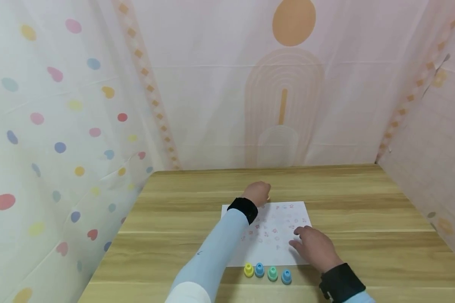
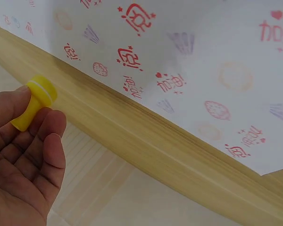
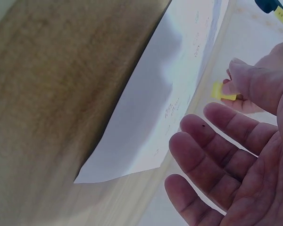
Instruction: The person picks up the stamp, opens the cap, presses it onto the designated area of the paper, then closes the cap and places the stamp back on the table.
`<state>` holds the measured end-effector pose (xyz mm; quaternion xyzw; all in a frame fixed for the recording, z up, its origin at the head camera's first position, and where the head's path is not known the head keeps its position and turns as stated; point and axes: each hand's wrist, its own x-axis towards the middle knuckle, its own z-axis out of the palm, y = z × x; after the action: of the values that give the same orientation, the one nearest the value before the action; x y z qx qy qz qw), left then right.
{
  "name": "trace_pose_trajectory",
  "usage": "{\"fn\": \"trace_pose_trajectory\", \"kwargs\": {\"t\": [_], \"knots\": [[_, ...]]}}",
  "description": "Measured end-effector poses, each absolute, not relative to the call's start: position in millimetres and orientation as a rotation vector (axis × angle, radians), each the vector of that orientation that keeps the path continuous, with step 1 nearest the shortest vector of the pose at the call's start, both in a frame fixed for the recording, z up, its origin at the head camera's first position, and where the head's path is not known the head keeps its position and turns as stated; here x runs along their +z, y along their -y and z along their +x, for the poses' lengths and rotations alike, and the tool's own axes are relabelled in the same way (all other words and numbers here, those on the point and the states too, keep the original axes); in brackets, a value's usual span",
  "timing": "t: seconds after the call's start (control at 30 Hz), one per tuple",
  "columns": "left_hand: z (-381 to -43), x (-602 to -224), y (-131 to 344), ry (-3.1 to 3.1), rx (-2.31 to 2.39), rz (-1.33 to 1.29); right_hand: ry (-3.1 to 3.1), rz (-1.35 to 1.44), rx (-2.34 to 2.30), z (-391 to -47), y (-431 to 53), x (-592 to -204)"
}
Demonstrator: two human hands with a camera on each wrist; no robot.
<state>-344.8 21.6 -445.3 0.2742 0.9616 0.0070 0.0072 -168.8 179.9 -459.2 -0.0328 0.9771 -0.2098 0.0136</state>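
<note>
Between thumb and fingers, my left hand [image 1: 256, 193] pinches a small yellow stamp [image 2: 43, 89]. That hand is at the far edge of a white sheet of paper [image 1: 250, 254] covered in red, purple and orange prints; in the left wrist view the stamp is apart from the paper. My right hand [image 1: 315, 249] is over the sheet's right edge, its fingers loosely bent and holding nothing; whether it touches the paper cannot be told. The right wrist view shows the right palm [image 3: 254, 193] bare, with the held yellow stamp beyond it.
Along the sheet's near edge stand a yellow stamp [image 1: 248, 270], a blue stamp [image 1: 259, 270], a green stamp [image 1: 272, 274] and another blue stamp [image 1: 286, 277]. All is on a wooden table [image 1: 364, 219], with patterned curtains [image 1: 212, 105] behind and at the sides.
</note>
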Motion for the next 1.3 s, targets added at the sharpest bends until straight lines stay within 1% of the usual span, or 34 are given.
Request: {"fn": "trace_pose_trajectory", "kwargs": {"t": [0.57, 0.93, 1.3], "knots": [[-321.0, -428.9, -0.9, -3.015, 0.168, 0.777, -3.052, -0.095, -0.63, -173.5, -180.0, -456.1], [-314.8, -432.3, 11.6, -3.014, 0.235, 0.786, -3.064, -0.105, -0.635, -174.3, -179.1, -456.6], [-297.5, -435.3, 25.3, -3.007, 0.366, 0.756, -3.069, -0.102, -0.666, -173.0, -179.1, -458.1]]}}
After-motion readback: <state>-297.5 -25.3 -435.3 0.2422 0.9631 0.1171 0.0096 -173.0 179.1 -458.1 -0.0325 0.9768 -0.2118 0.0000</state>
